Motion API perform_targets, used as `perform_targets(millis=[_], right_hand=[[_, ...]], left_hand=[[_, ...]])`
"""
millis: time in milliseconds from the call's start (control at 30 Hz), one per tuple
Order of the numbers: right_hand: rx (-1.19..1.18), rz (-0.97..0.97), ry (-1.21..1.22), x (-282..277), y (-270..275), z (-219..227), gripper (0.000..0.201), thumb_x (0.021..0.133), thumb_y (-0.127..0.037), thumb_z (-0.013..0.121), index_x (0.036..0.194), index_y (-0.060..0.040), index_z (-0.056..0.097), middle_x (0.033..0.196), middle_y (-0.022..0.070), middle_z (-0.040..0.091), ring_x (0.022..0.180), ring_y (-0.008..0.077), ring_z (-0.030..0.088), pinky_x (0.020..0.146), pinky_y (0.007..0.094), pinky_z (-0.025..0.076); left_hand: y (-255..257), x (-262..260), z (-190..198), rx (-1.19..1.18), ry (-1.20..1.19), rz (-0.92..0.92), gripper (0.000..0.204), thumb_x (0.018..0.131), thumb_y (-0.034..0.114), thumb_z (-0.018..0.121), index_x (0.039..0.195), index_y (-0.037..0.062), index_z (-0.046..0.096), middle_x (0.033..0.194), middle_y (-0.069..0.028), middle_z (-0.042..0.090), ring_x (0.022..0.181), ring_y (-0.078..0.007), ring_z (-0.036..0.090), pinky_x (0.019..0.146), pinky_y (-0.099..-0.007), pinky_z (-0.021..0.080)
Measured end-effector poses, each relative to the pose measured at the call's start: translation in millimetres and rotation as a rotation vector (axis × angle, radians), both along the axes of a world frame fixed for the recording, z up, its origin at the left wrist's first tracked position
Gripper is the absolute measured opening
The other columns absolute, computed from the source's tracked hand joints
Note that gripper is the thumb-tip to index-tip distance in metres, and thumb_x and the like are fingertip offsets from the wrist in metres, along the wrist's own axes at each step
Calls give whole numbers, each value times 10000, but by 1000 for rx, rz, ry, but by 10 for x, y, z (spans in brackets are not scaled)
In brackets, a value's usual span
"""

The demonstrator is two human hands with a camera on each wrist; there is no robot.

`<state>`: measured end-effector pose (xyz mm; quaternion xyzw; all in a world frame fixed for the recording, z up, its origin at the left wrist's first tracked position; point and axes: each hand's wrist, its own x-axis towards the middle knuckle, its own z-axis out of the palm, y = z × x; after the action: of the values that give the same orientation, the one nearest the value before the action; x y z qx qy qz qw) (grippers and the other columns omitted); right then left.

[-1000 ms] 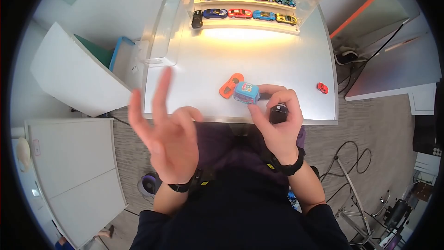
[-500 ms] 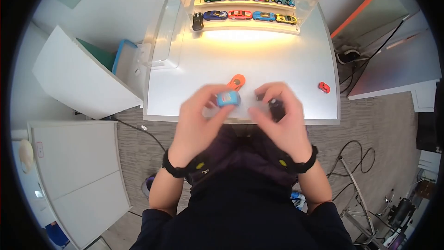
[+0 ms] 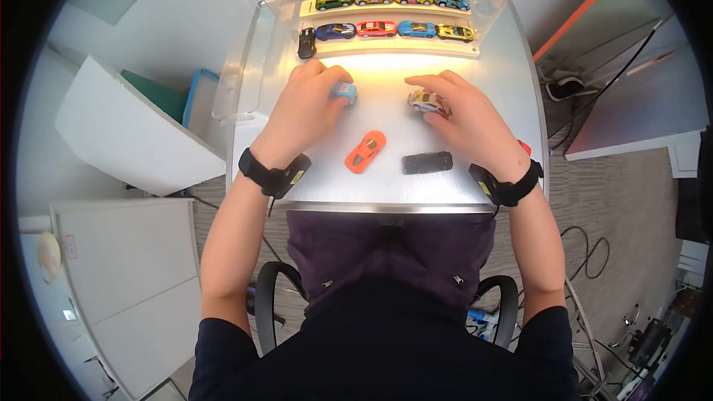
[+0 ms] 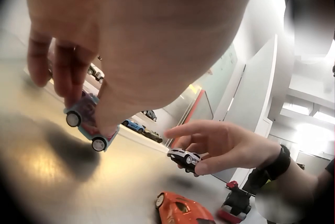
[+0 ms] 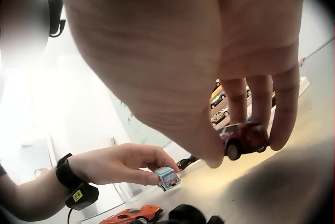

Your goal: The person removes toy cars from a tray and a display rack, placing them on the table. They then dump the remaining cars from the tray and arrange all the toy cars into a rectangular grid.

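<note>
My left hand (image 3: 301, 108) pinches a small light-blue toy van (image 3: 345, 92) between thumb and fingers, close over the table in front of the display rack. In the left wrist view the van (image 4: 88, 121) tilts, its wheels showing and a shadow below. To the right, my right hand (image 3: 479, 122) grips a white toy car (image 3: 427, 102) with coloured markings; its rear (image 5: 246, 139) looks dark red in the right wrist view. Between my forearms an orange toy car (image 3: 365, 152) lies on the table. A black toy car (image 3: 427, 162) lies beside it, nearer my right wrist.
Behind my hands stands a lit, clear display rack (image 3: 386, 50) with rows of toy cars on its shelves. A black toy car (image 3: 307, 43) stands end-on at its lower left. A red toy car (image 3: 525, 147) is partly hidden by my right wrist. The table's front edge (image 3: 386, 208) runs before my lap.
The blue van passed from my right hand to my left. Both hands moved forward and apart toward the rack. The black car, earlier in my right hand, now lies on the table.
</note>
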<state>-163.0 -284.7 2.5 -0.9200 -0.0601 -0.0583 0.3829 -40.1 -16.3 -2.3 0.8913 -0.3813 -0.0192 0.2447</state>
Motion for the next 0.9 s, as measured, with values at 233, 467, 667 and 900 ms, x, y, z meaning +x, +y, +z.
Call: perform_targets(millis=[233, 467, 667, 900], right_hand=[[11, 217, 43, 286, -102, -200, 377, 859, 31, 760, 1220, -69, 719, 1050, 100, 635, 937, 250, 659, 839, 372, 573], [92, 250, 34, 316, -170, -251, 371, 849, 3, 794, 1201, -83, 716, 1041, 88, 631, 978, 264, 656, 857, 382, 566], [138, 262, -3, 266, -229, -325, 442, 857, -50, 832, 1275, -89, 694, 1069, 106, 656, 1057, 315, 674, 944, 425, 568], [133, 215, -65, 224, -228, -379, 708, 824, -23, 841, 1483, -88, 590, 1145, 117, 641, 1077, 293, 666, 964, 395, 568]], left_hand=[[59, 4, -52, -36, -19, 4, 359, 920, 51, 796, 1263, 66, 693, 1200, -143, 680, 1167, -359, 620, 1019, -434, 505], [-63, -606, 121, 3, 4, 59, 427, 865, 95, 865, 1259, 51, 708, 1091, -126, 673, 980, -332, 677, 852, -416, 559], [-145, -796, 21, 34, 127, 15, 454, 818, 52, 886, 1239, 29, 718, 1007, -118, 669, 920, -297, 674, 799, -387, 556], [-468, -437, 278, -38, 9, -79, 477, 816, 6, 879, 1269, 26, 731, 1031, -114, 697, 938, -283, 653, 888, -377, 538]])
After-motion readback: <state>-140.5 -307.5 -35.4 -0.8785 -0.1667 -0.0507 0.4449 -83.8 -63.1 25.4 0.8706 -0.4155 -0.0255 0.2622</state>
